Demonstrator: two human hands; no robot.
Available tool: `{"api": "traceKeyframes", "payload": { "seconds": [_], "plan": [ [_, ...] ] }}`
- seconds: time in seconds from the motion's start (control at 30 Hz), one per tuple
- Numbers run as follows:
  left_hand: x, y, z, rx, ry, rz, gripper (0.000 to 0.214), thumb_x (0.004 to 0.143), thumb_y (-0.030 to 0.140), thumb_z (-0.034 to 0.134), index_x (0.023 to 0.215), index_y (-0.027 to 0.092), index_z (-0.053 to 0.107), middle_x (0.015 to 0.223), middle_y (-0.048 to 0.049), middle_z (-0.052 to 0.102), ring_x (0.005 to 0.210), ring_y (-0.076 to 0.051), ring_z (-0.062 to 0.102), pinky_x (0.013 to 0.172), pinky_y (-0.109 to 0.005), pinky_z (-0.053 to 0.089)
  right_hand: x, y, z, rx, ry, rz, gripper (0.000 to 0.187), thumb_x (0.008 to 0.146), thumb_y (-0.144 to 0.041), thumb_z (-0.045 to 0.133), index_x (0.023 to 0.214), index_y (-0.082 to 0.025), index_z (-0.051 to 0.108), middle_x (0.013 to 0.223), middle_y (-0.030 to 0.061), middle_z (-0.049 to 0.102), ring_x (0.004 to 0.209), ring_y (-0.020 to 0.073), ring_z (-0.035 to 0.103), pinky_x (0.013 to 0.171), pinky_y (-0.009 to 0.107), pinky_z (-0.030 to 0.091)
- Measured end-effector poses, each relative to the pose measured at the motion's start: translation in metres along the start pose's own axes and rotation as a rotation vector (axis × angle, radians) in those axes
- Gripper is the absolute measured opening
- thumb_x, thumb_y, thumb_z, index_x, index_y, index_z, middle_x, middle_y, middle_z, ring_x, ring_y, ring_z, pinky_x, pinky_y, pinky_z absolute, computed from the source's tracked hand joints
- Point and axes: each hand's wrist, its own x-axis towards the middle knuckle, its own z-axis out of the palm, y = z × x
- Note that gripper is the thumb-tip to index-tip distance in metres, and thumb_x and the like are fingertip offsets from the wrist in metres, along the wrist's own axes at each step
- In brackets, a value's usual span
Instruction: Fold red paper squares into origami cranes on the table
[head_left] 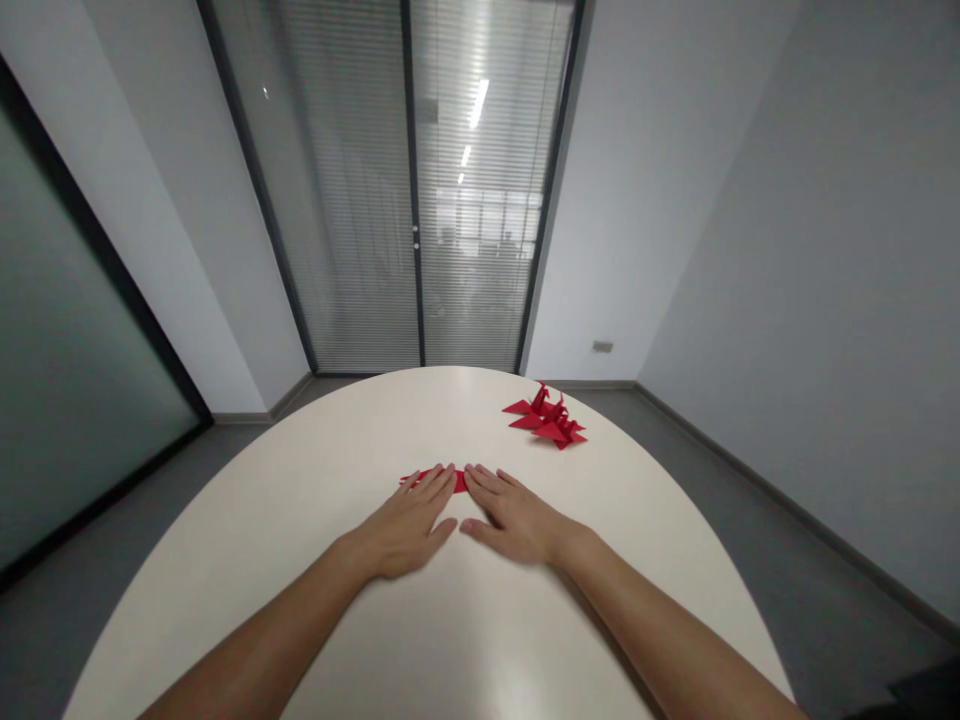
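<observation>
Both my hands lie flat, palms down, side by side on a white round table (300,560). My left hand (409,525) and my right hand (514,518) have their fingers stretched out, and the fingertips press on a flat piece of red paper (459,481). The paper is mostly hidden under the fingers; only a strip between and left of them shows. Neither hand grips anything.
A small pile of folded red paper cranes (547,417) sits on the table at the far right, beyond my right hand. Behind the table stand glass doors with blinds (420,200). Grey floor surrounds the table.
</observation>
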Motion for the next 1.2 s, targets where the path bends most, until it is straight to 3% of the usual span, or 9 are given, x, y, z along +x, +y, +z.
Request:
{"api": "traceKeyframes", "payload": {
  "seconds": [0.2,0.37,0.5,0.6,0.73,0.93,1.2],
  "plan": [
    [0.001,-0.002,0.012,0.064,0.069,-0.147,0.072,0.101,0.055,0.027,0.153,0.005,0.034,0.160,-0.0232,0.025,0.151,-0.032,0.024,0.120,-0.051,0.024,0.002,0.004,-0.003,-0.036,0.113,-0.056,0.059,0.101,-0.044,0.045,0.149,-0.009,0.043,0.155,0.0222,0.040,0.145,0.0340,0.038,0.117,0.054,0.034],
    [0.002,0.001,0.016,0.175,0.243,-0.214,0.061,0.100,0.044,0.038,0.145,0.003,0.046,0.153,-0.0256,0.041,0.145,-0.036,0.037,0.118,-0.054,0.030,0.006,0.008,-0.002,-0.071,0.236,-0.132,0.042,0.102,-0.030,0.044,0.135,-0.010,0.059,0.142,0.0184,0.057,0.133,0.0299,0.053,0.114,0.046,0.041],
    [0.007,0.010,0.012,0.172,0.391,-0.090,0.049,0.098,0.028,0.045,0.144,0.013,0.050,0.153,-0.0163,0.047,0.143,-0.031,0.041,0.118,-0.052,0.033,0.008,0.009,-0.003,-0.073,0.264,-0.120,0.034,0.101,-0.026,0.046,0.126,-0.016,0.066,0.130,0.0135,0.067,0.122,0.0267,0.060,0.107,0.043,0.046],
    [0.012,0.016,0.010,0.137,0.394,0.016,0.042,0.096,0.018,0.045,0.136,0.020,0.059,0.145,-0.0097,0.057,0.136,-0.027,0.052,0.115,-0.049,0.039,0.009,0.010,-0.003,-0.057,0.275,-0.098,0.030,0.100,-0.024,0.048,0.120,-0.019,0.070,0.122,0.0102,0.071,0.116,0.0244,0.062,0.102,0.040,0.048],
    [0.016,0.018,0.011,0.075,0.366,-0.022,0.037,0.095,0.013,0.048,0.125,0.022,0.068,0.134,-0.0069,0.067,0.126,-0.025,0.061,0.110,-0.046,0.047,0.009,0.010,-0.001,-0.022,0.305,-0.056,0.028,0.098,-0.021,0.051,0.119,-0.020,0.071,0.118,0.0079,0.073,0.112,0.0231,0.063,0.100,0.037,0.049],
    [0.017,0.018,0.008,0.005,0.389,-0.066,0.032,0.096,0.017,0.051,0.118,0.027,0.072,0.128,-0.0039,0.070,0.119,-0.021,0.064,0.105,-0.042,0.051,0.009,0.009,0.001,0.022,0.332,0.005,0.026,0.094,-0.017,0.056,0.115,-0.021,0.070,0.112,0.0071,0.074,0.107,0.0216,0.065,0.095,0.034,0.050],
    [0.020,0.016,0.006,0.009,0.425,-0.083,0.021,0.094,0.020,0.056,0.106,0.023,0.073,0.130,-0.0067,0.068,0.123,-0.023,0.061,0.105,-0.040,0.051,0.011,0.012,0.000,0.085,0.368,-0.022,0.024,0.096,-0.020,0.055,0.111,-0.023,0.073,0.112,0.0060,0.074,0.105,0.0211,0.065,0.095,0.035,0.050]
  ]
}}
